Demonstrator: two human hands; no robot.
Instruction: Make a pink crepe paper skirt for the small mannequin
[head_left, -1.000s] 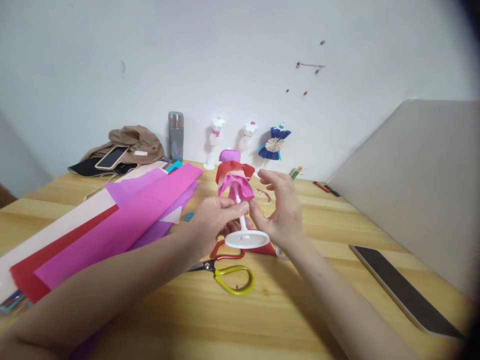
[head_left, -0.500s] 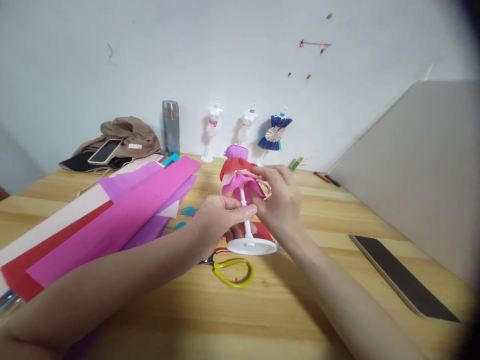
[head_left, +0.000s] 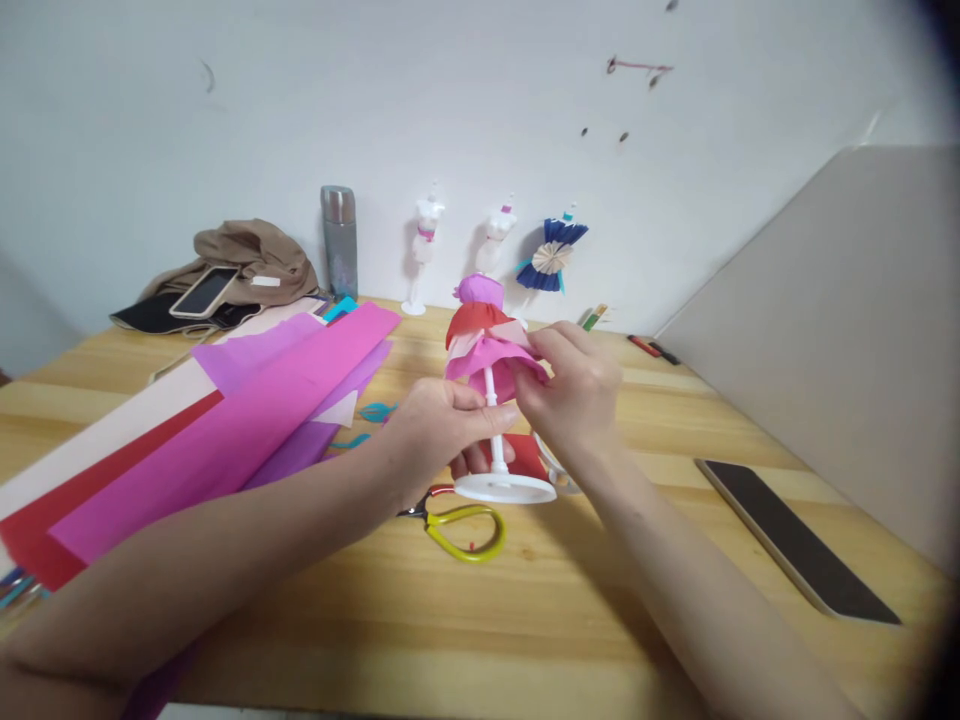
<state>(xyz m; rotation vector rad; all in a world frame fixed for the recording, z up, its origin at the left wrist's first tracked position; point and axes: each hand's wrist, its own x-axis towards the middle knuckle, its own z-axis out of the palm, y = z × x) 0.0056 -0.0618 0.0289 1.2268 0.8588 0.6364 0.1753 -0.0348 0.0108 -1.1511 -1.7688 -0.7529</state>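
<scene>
My left hand (head_left: 442,430) is closed around the white post of a small dress-form stand (head_left: 495,430), just above its round base. The form wears a layered crepe-paper dress (head_left: 484,325): purple top, red middle layer, pale pink and bright pink ruffles below. My right hand (head_left: 574,380) pinches the right edge of the pink paper skirt (head_left: 517,358) between thumb and fingers. Below the base lie scissors with yellow handles (head_left: 469,530) on the table. Behind the stand sits a red paper piece (head_left: 525,455), partly hidden.
Long pink, red and purple paper sheets (head_left: 225,430) cover the table's left side. White mini dress forms (head_left: 427,240), one in a blue paper dress (head_left: 551,255), stand by the wall near a thermos (head_left: 340,240). A dark flat tablet-like device (head_left: 795,540) lies right; brown cloth (head_left: 255,260) back left.
My right hand has shifted slightly right and outward, drawing the skirt's edge out so more of the pale pink layer shows. My left hand keeps its hold on the post.
</scene>
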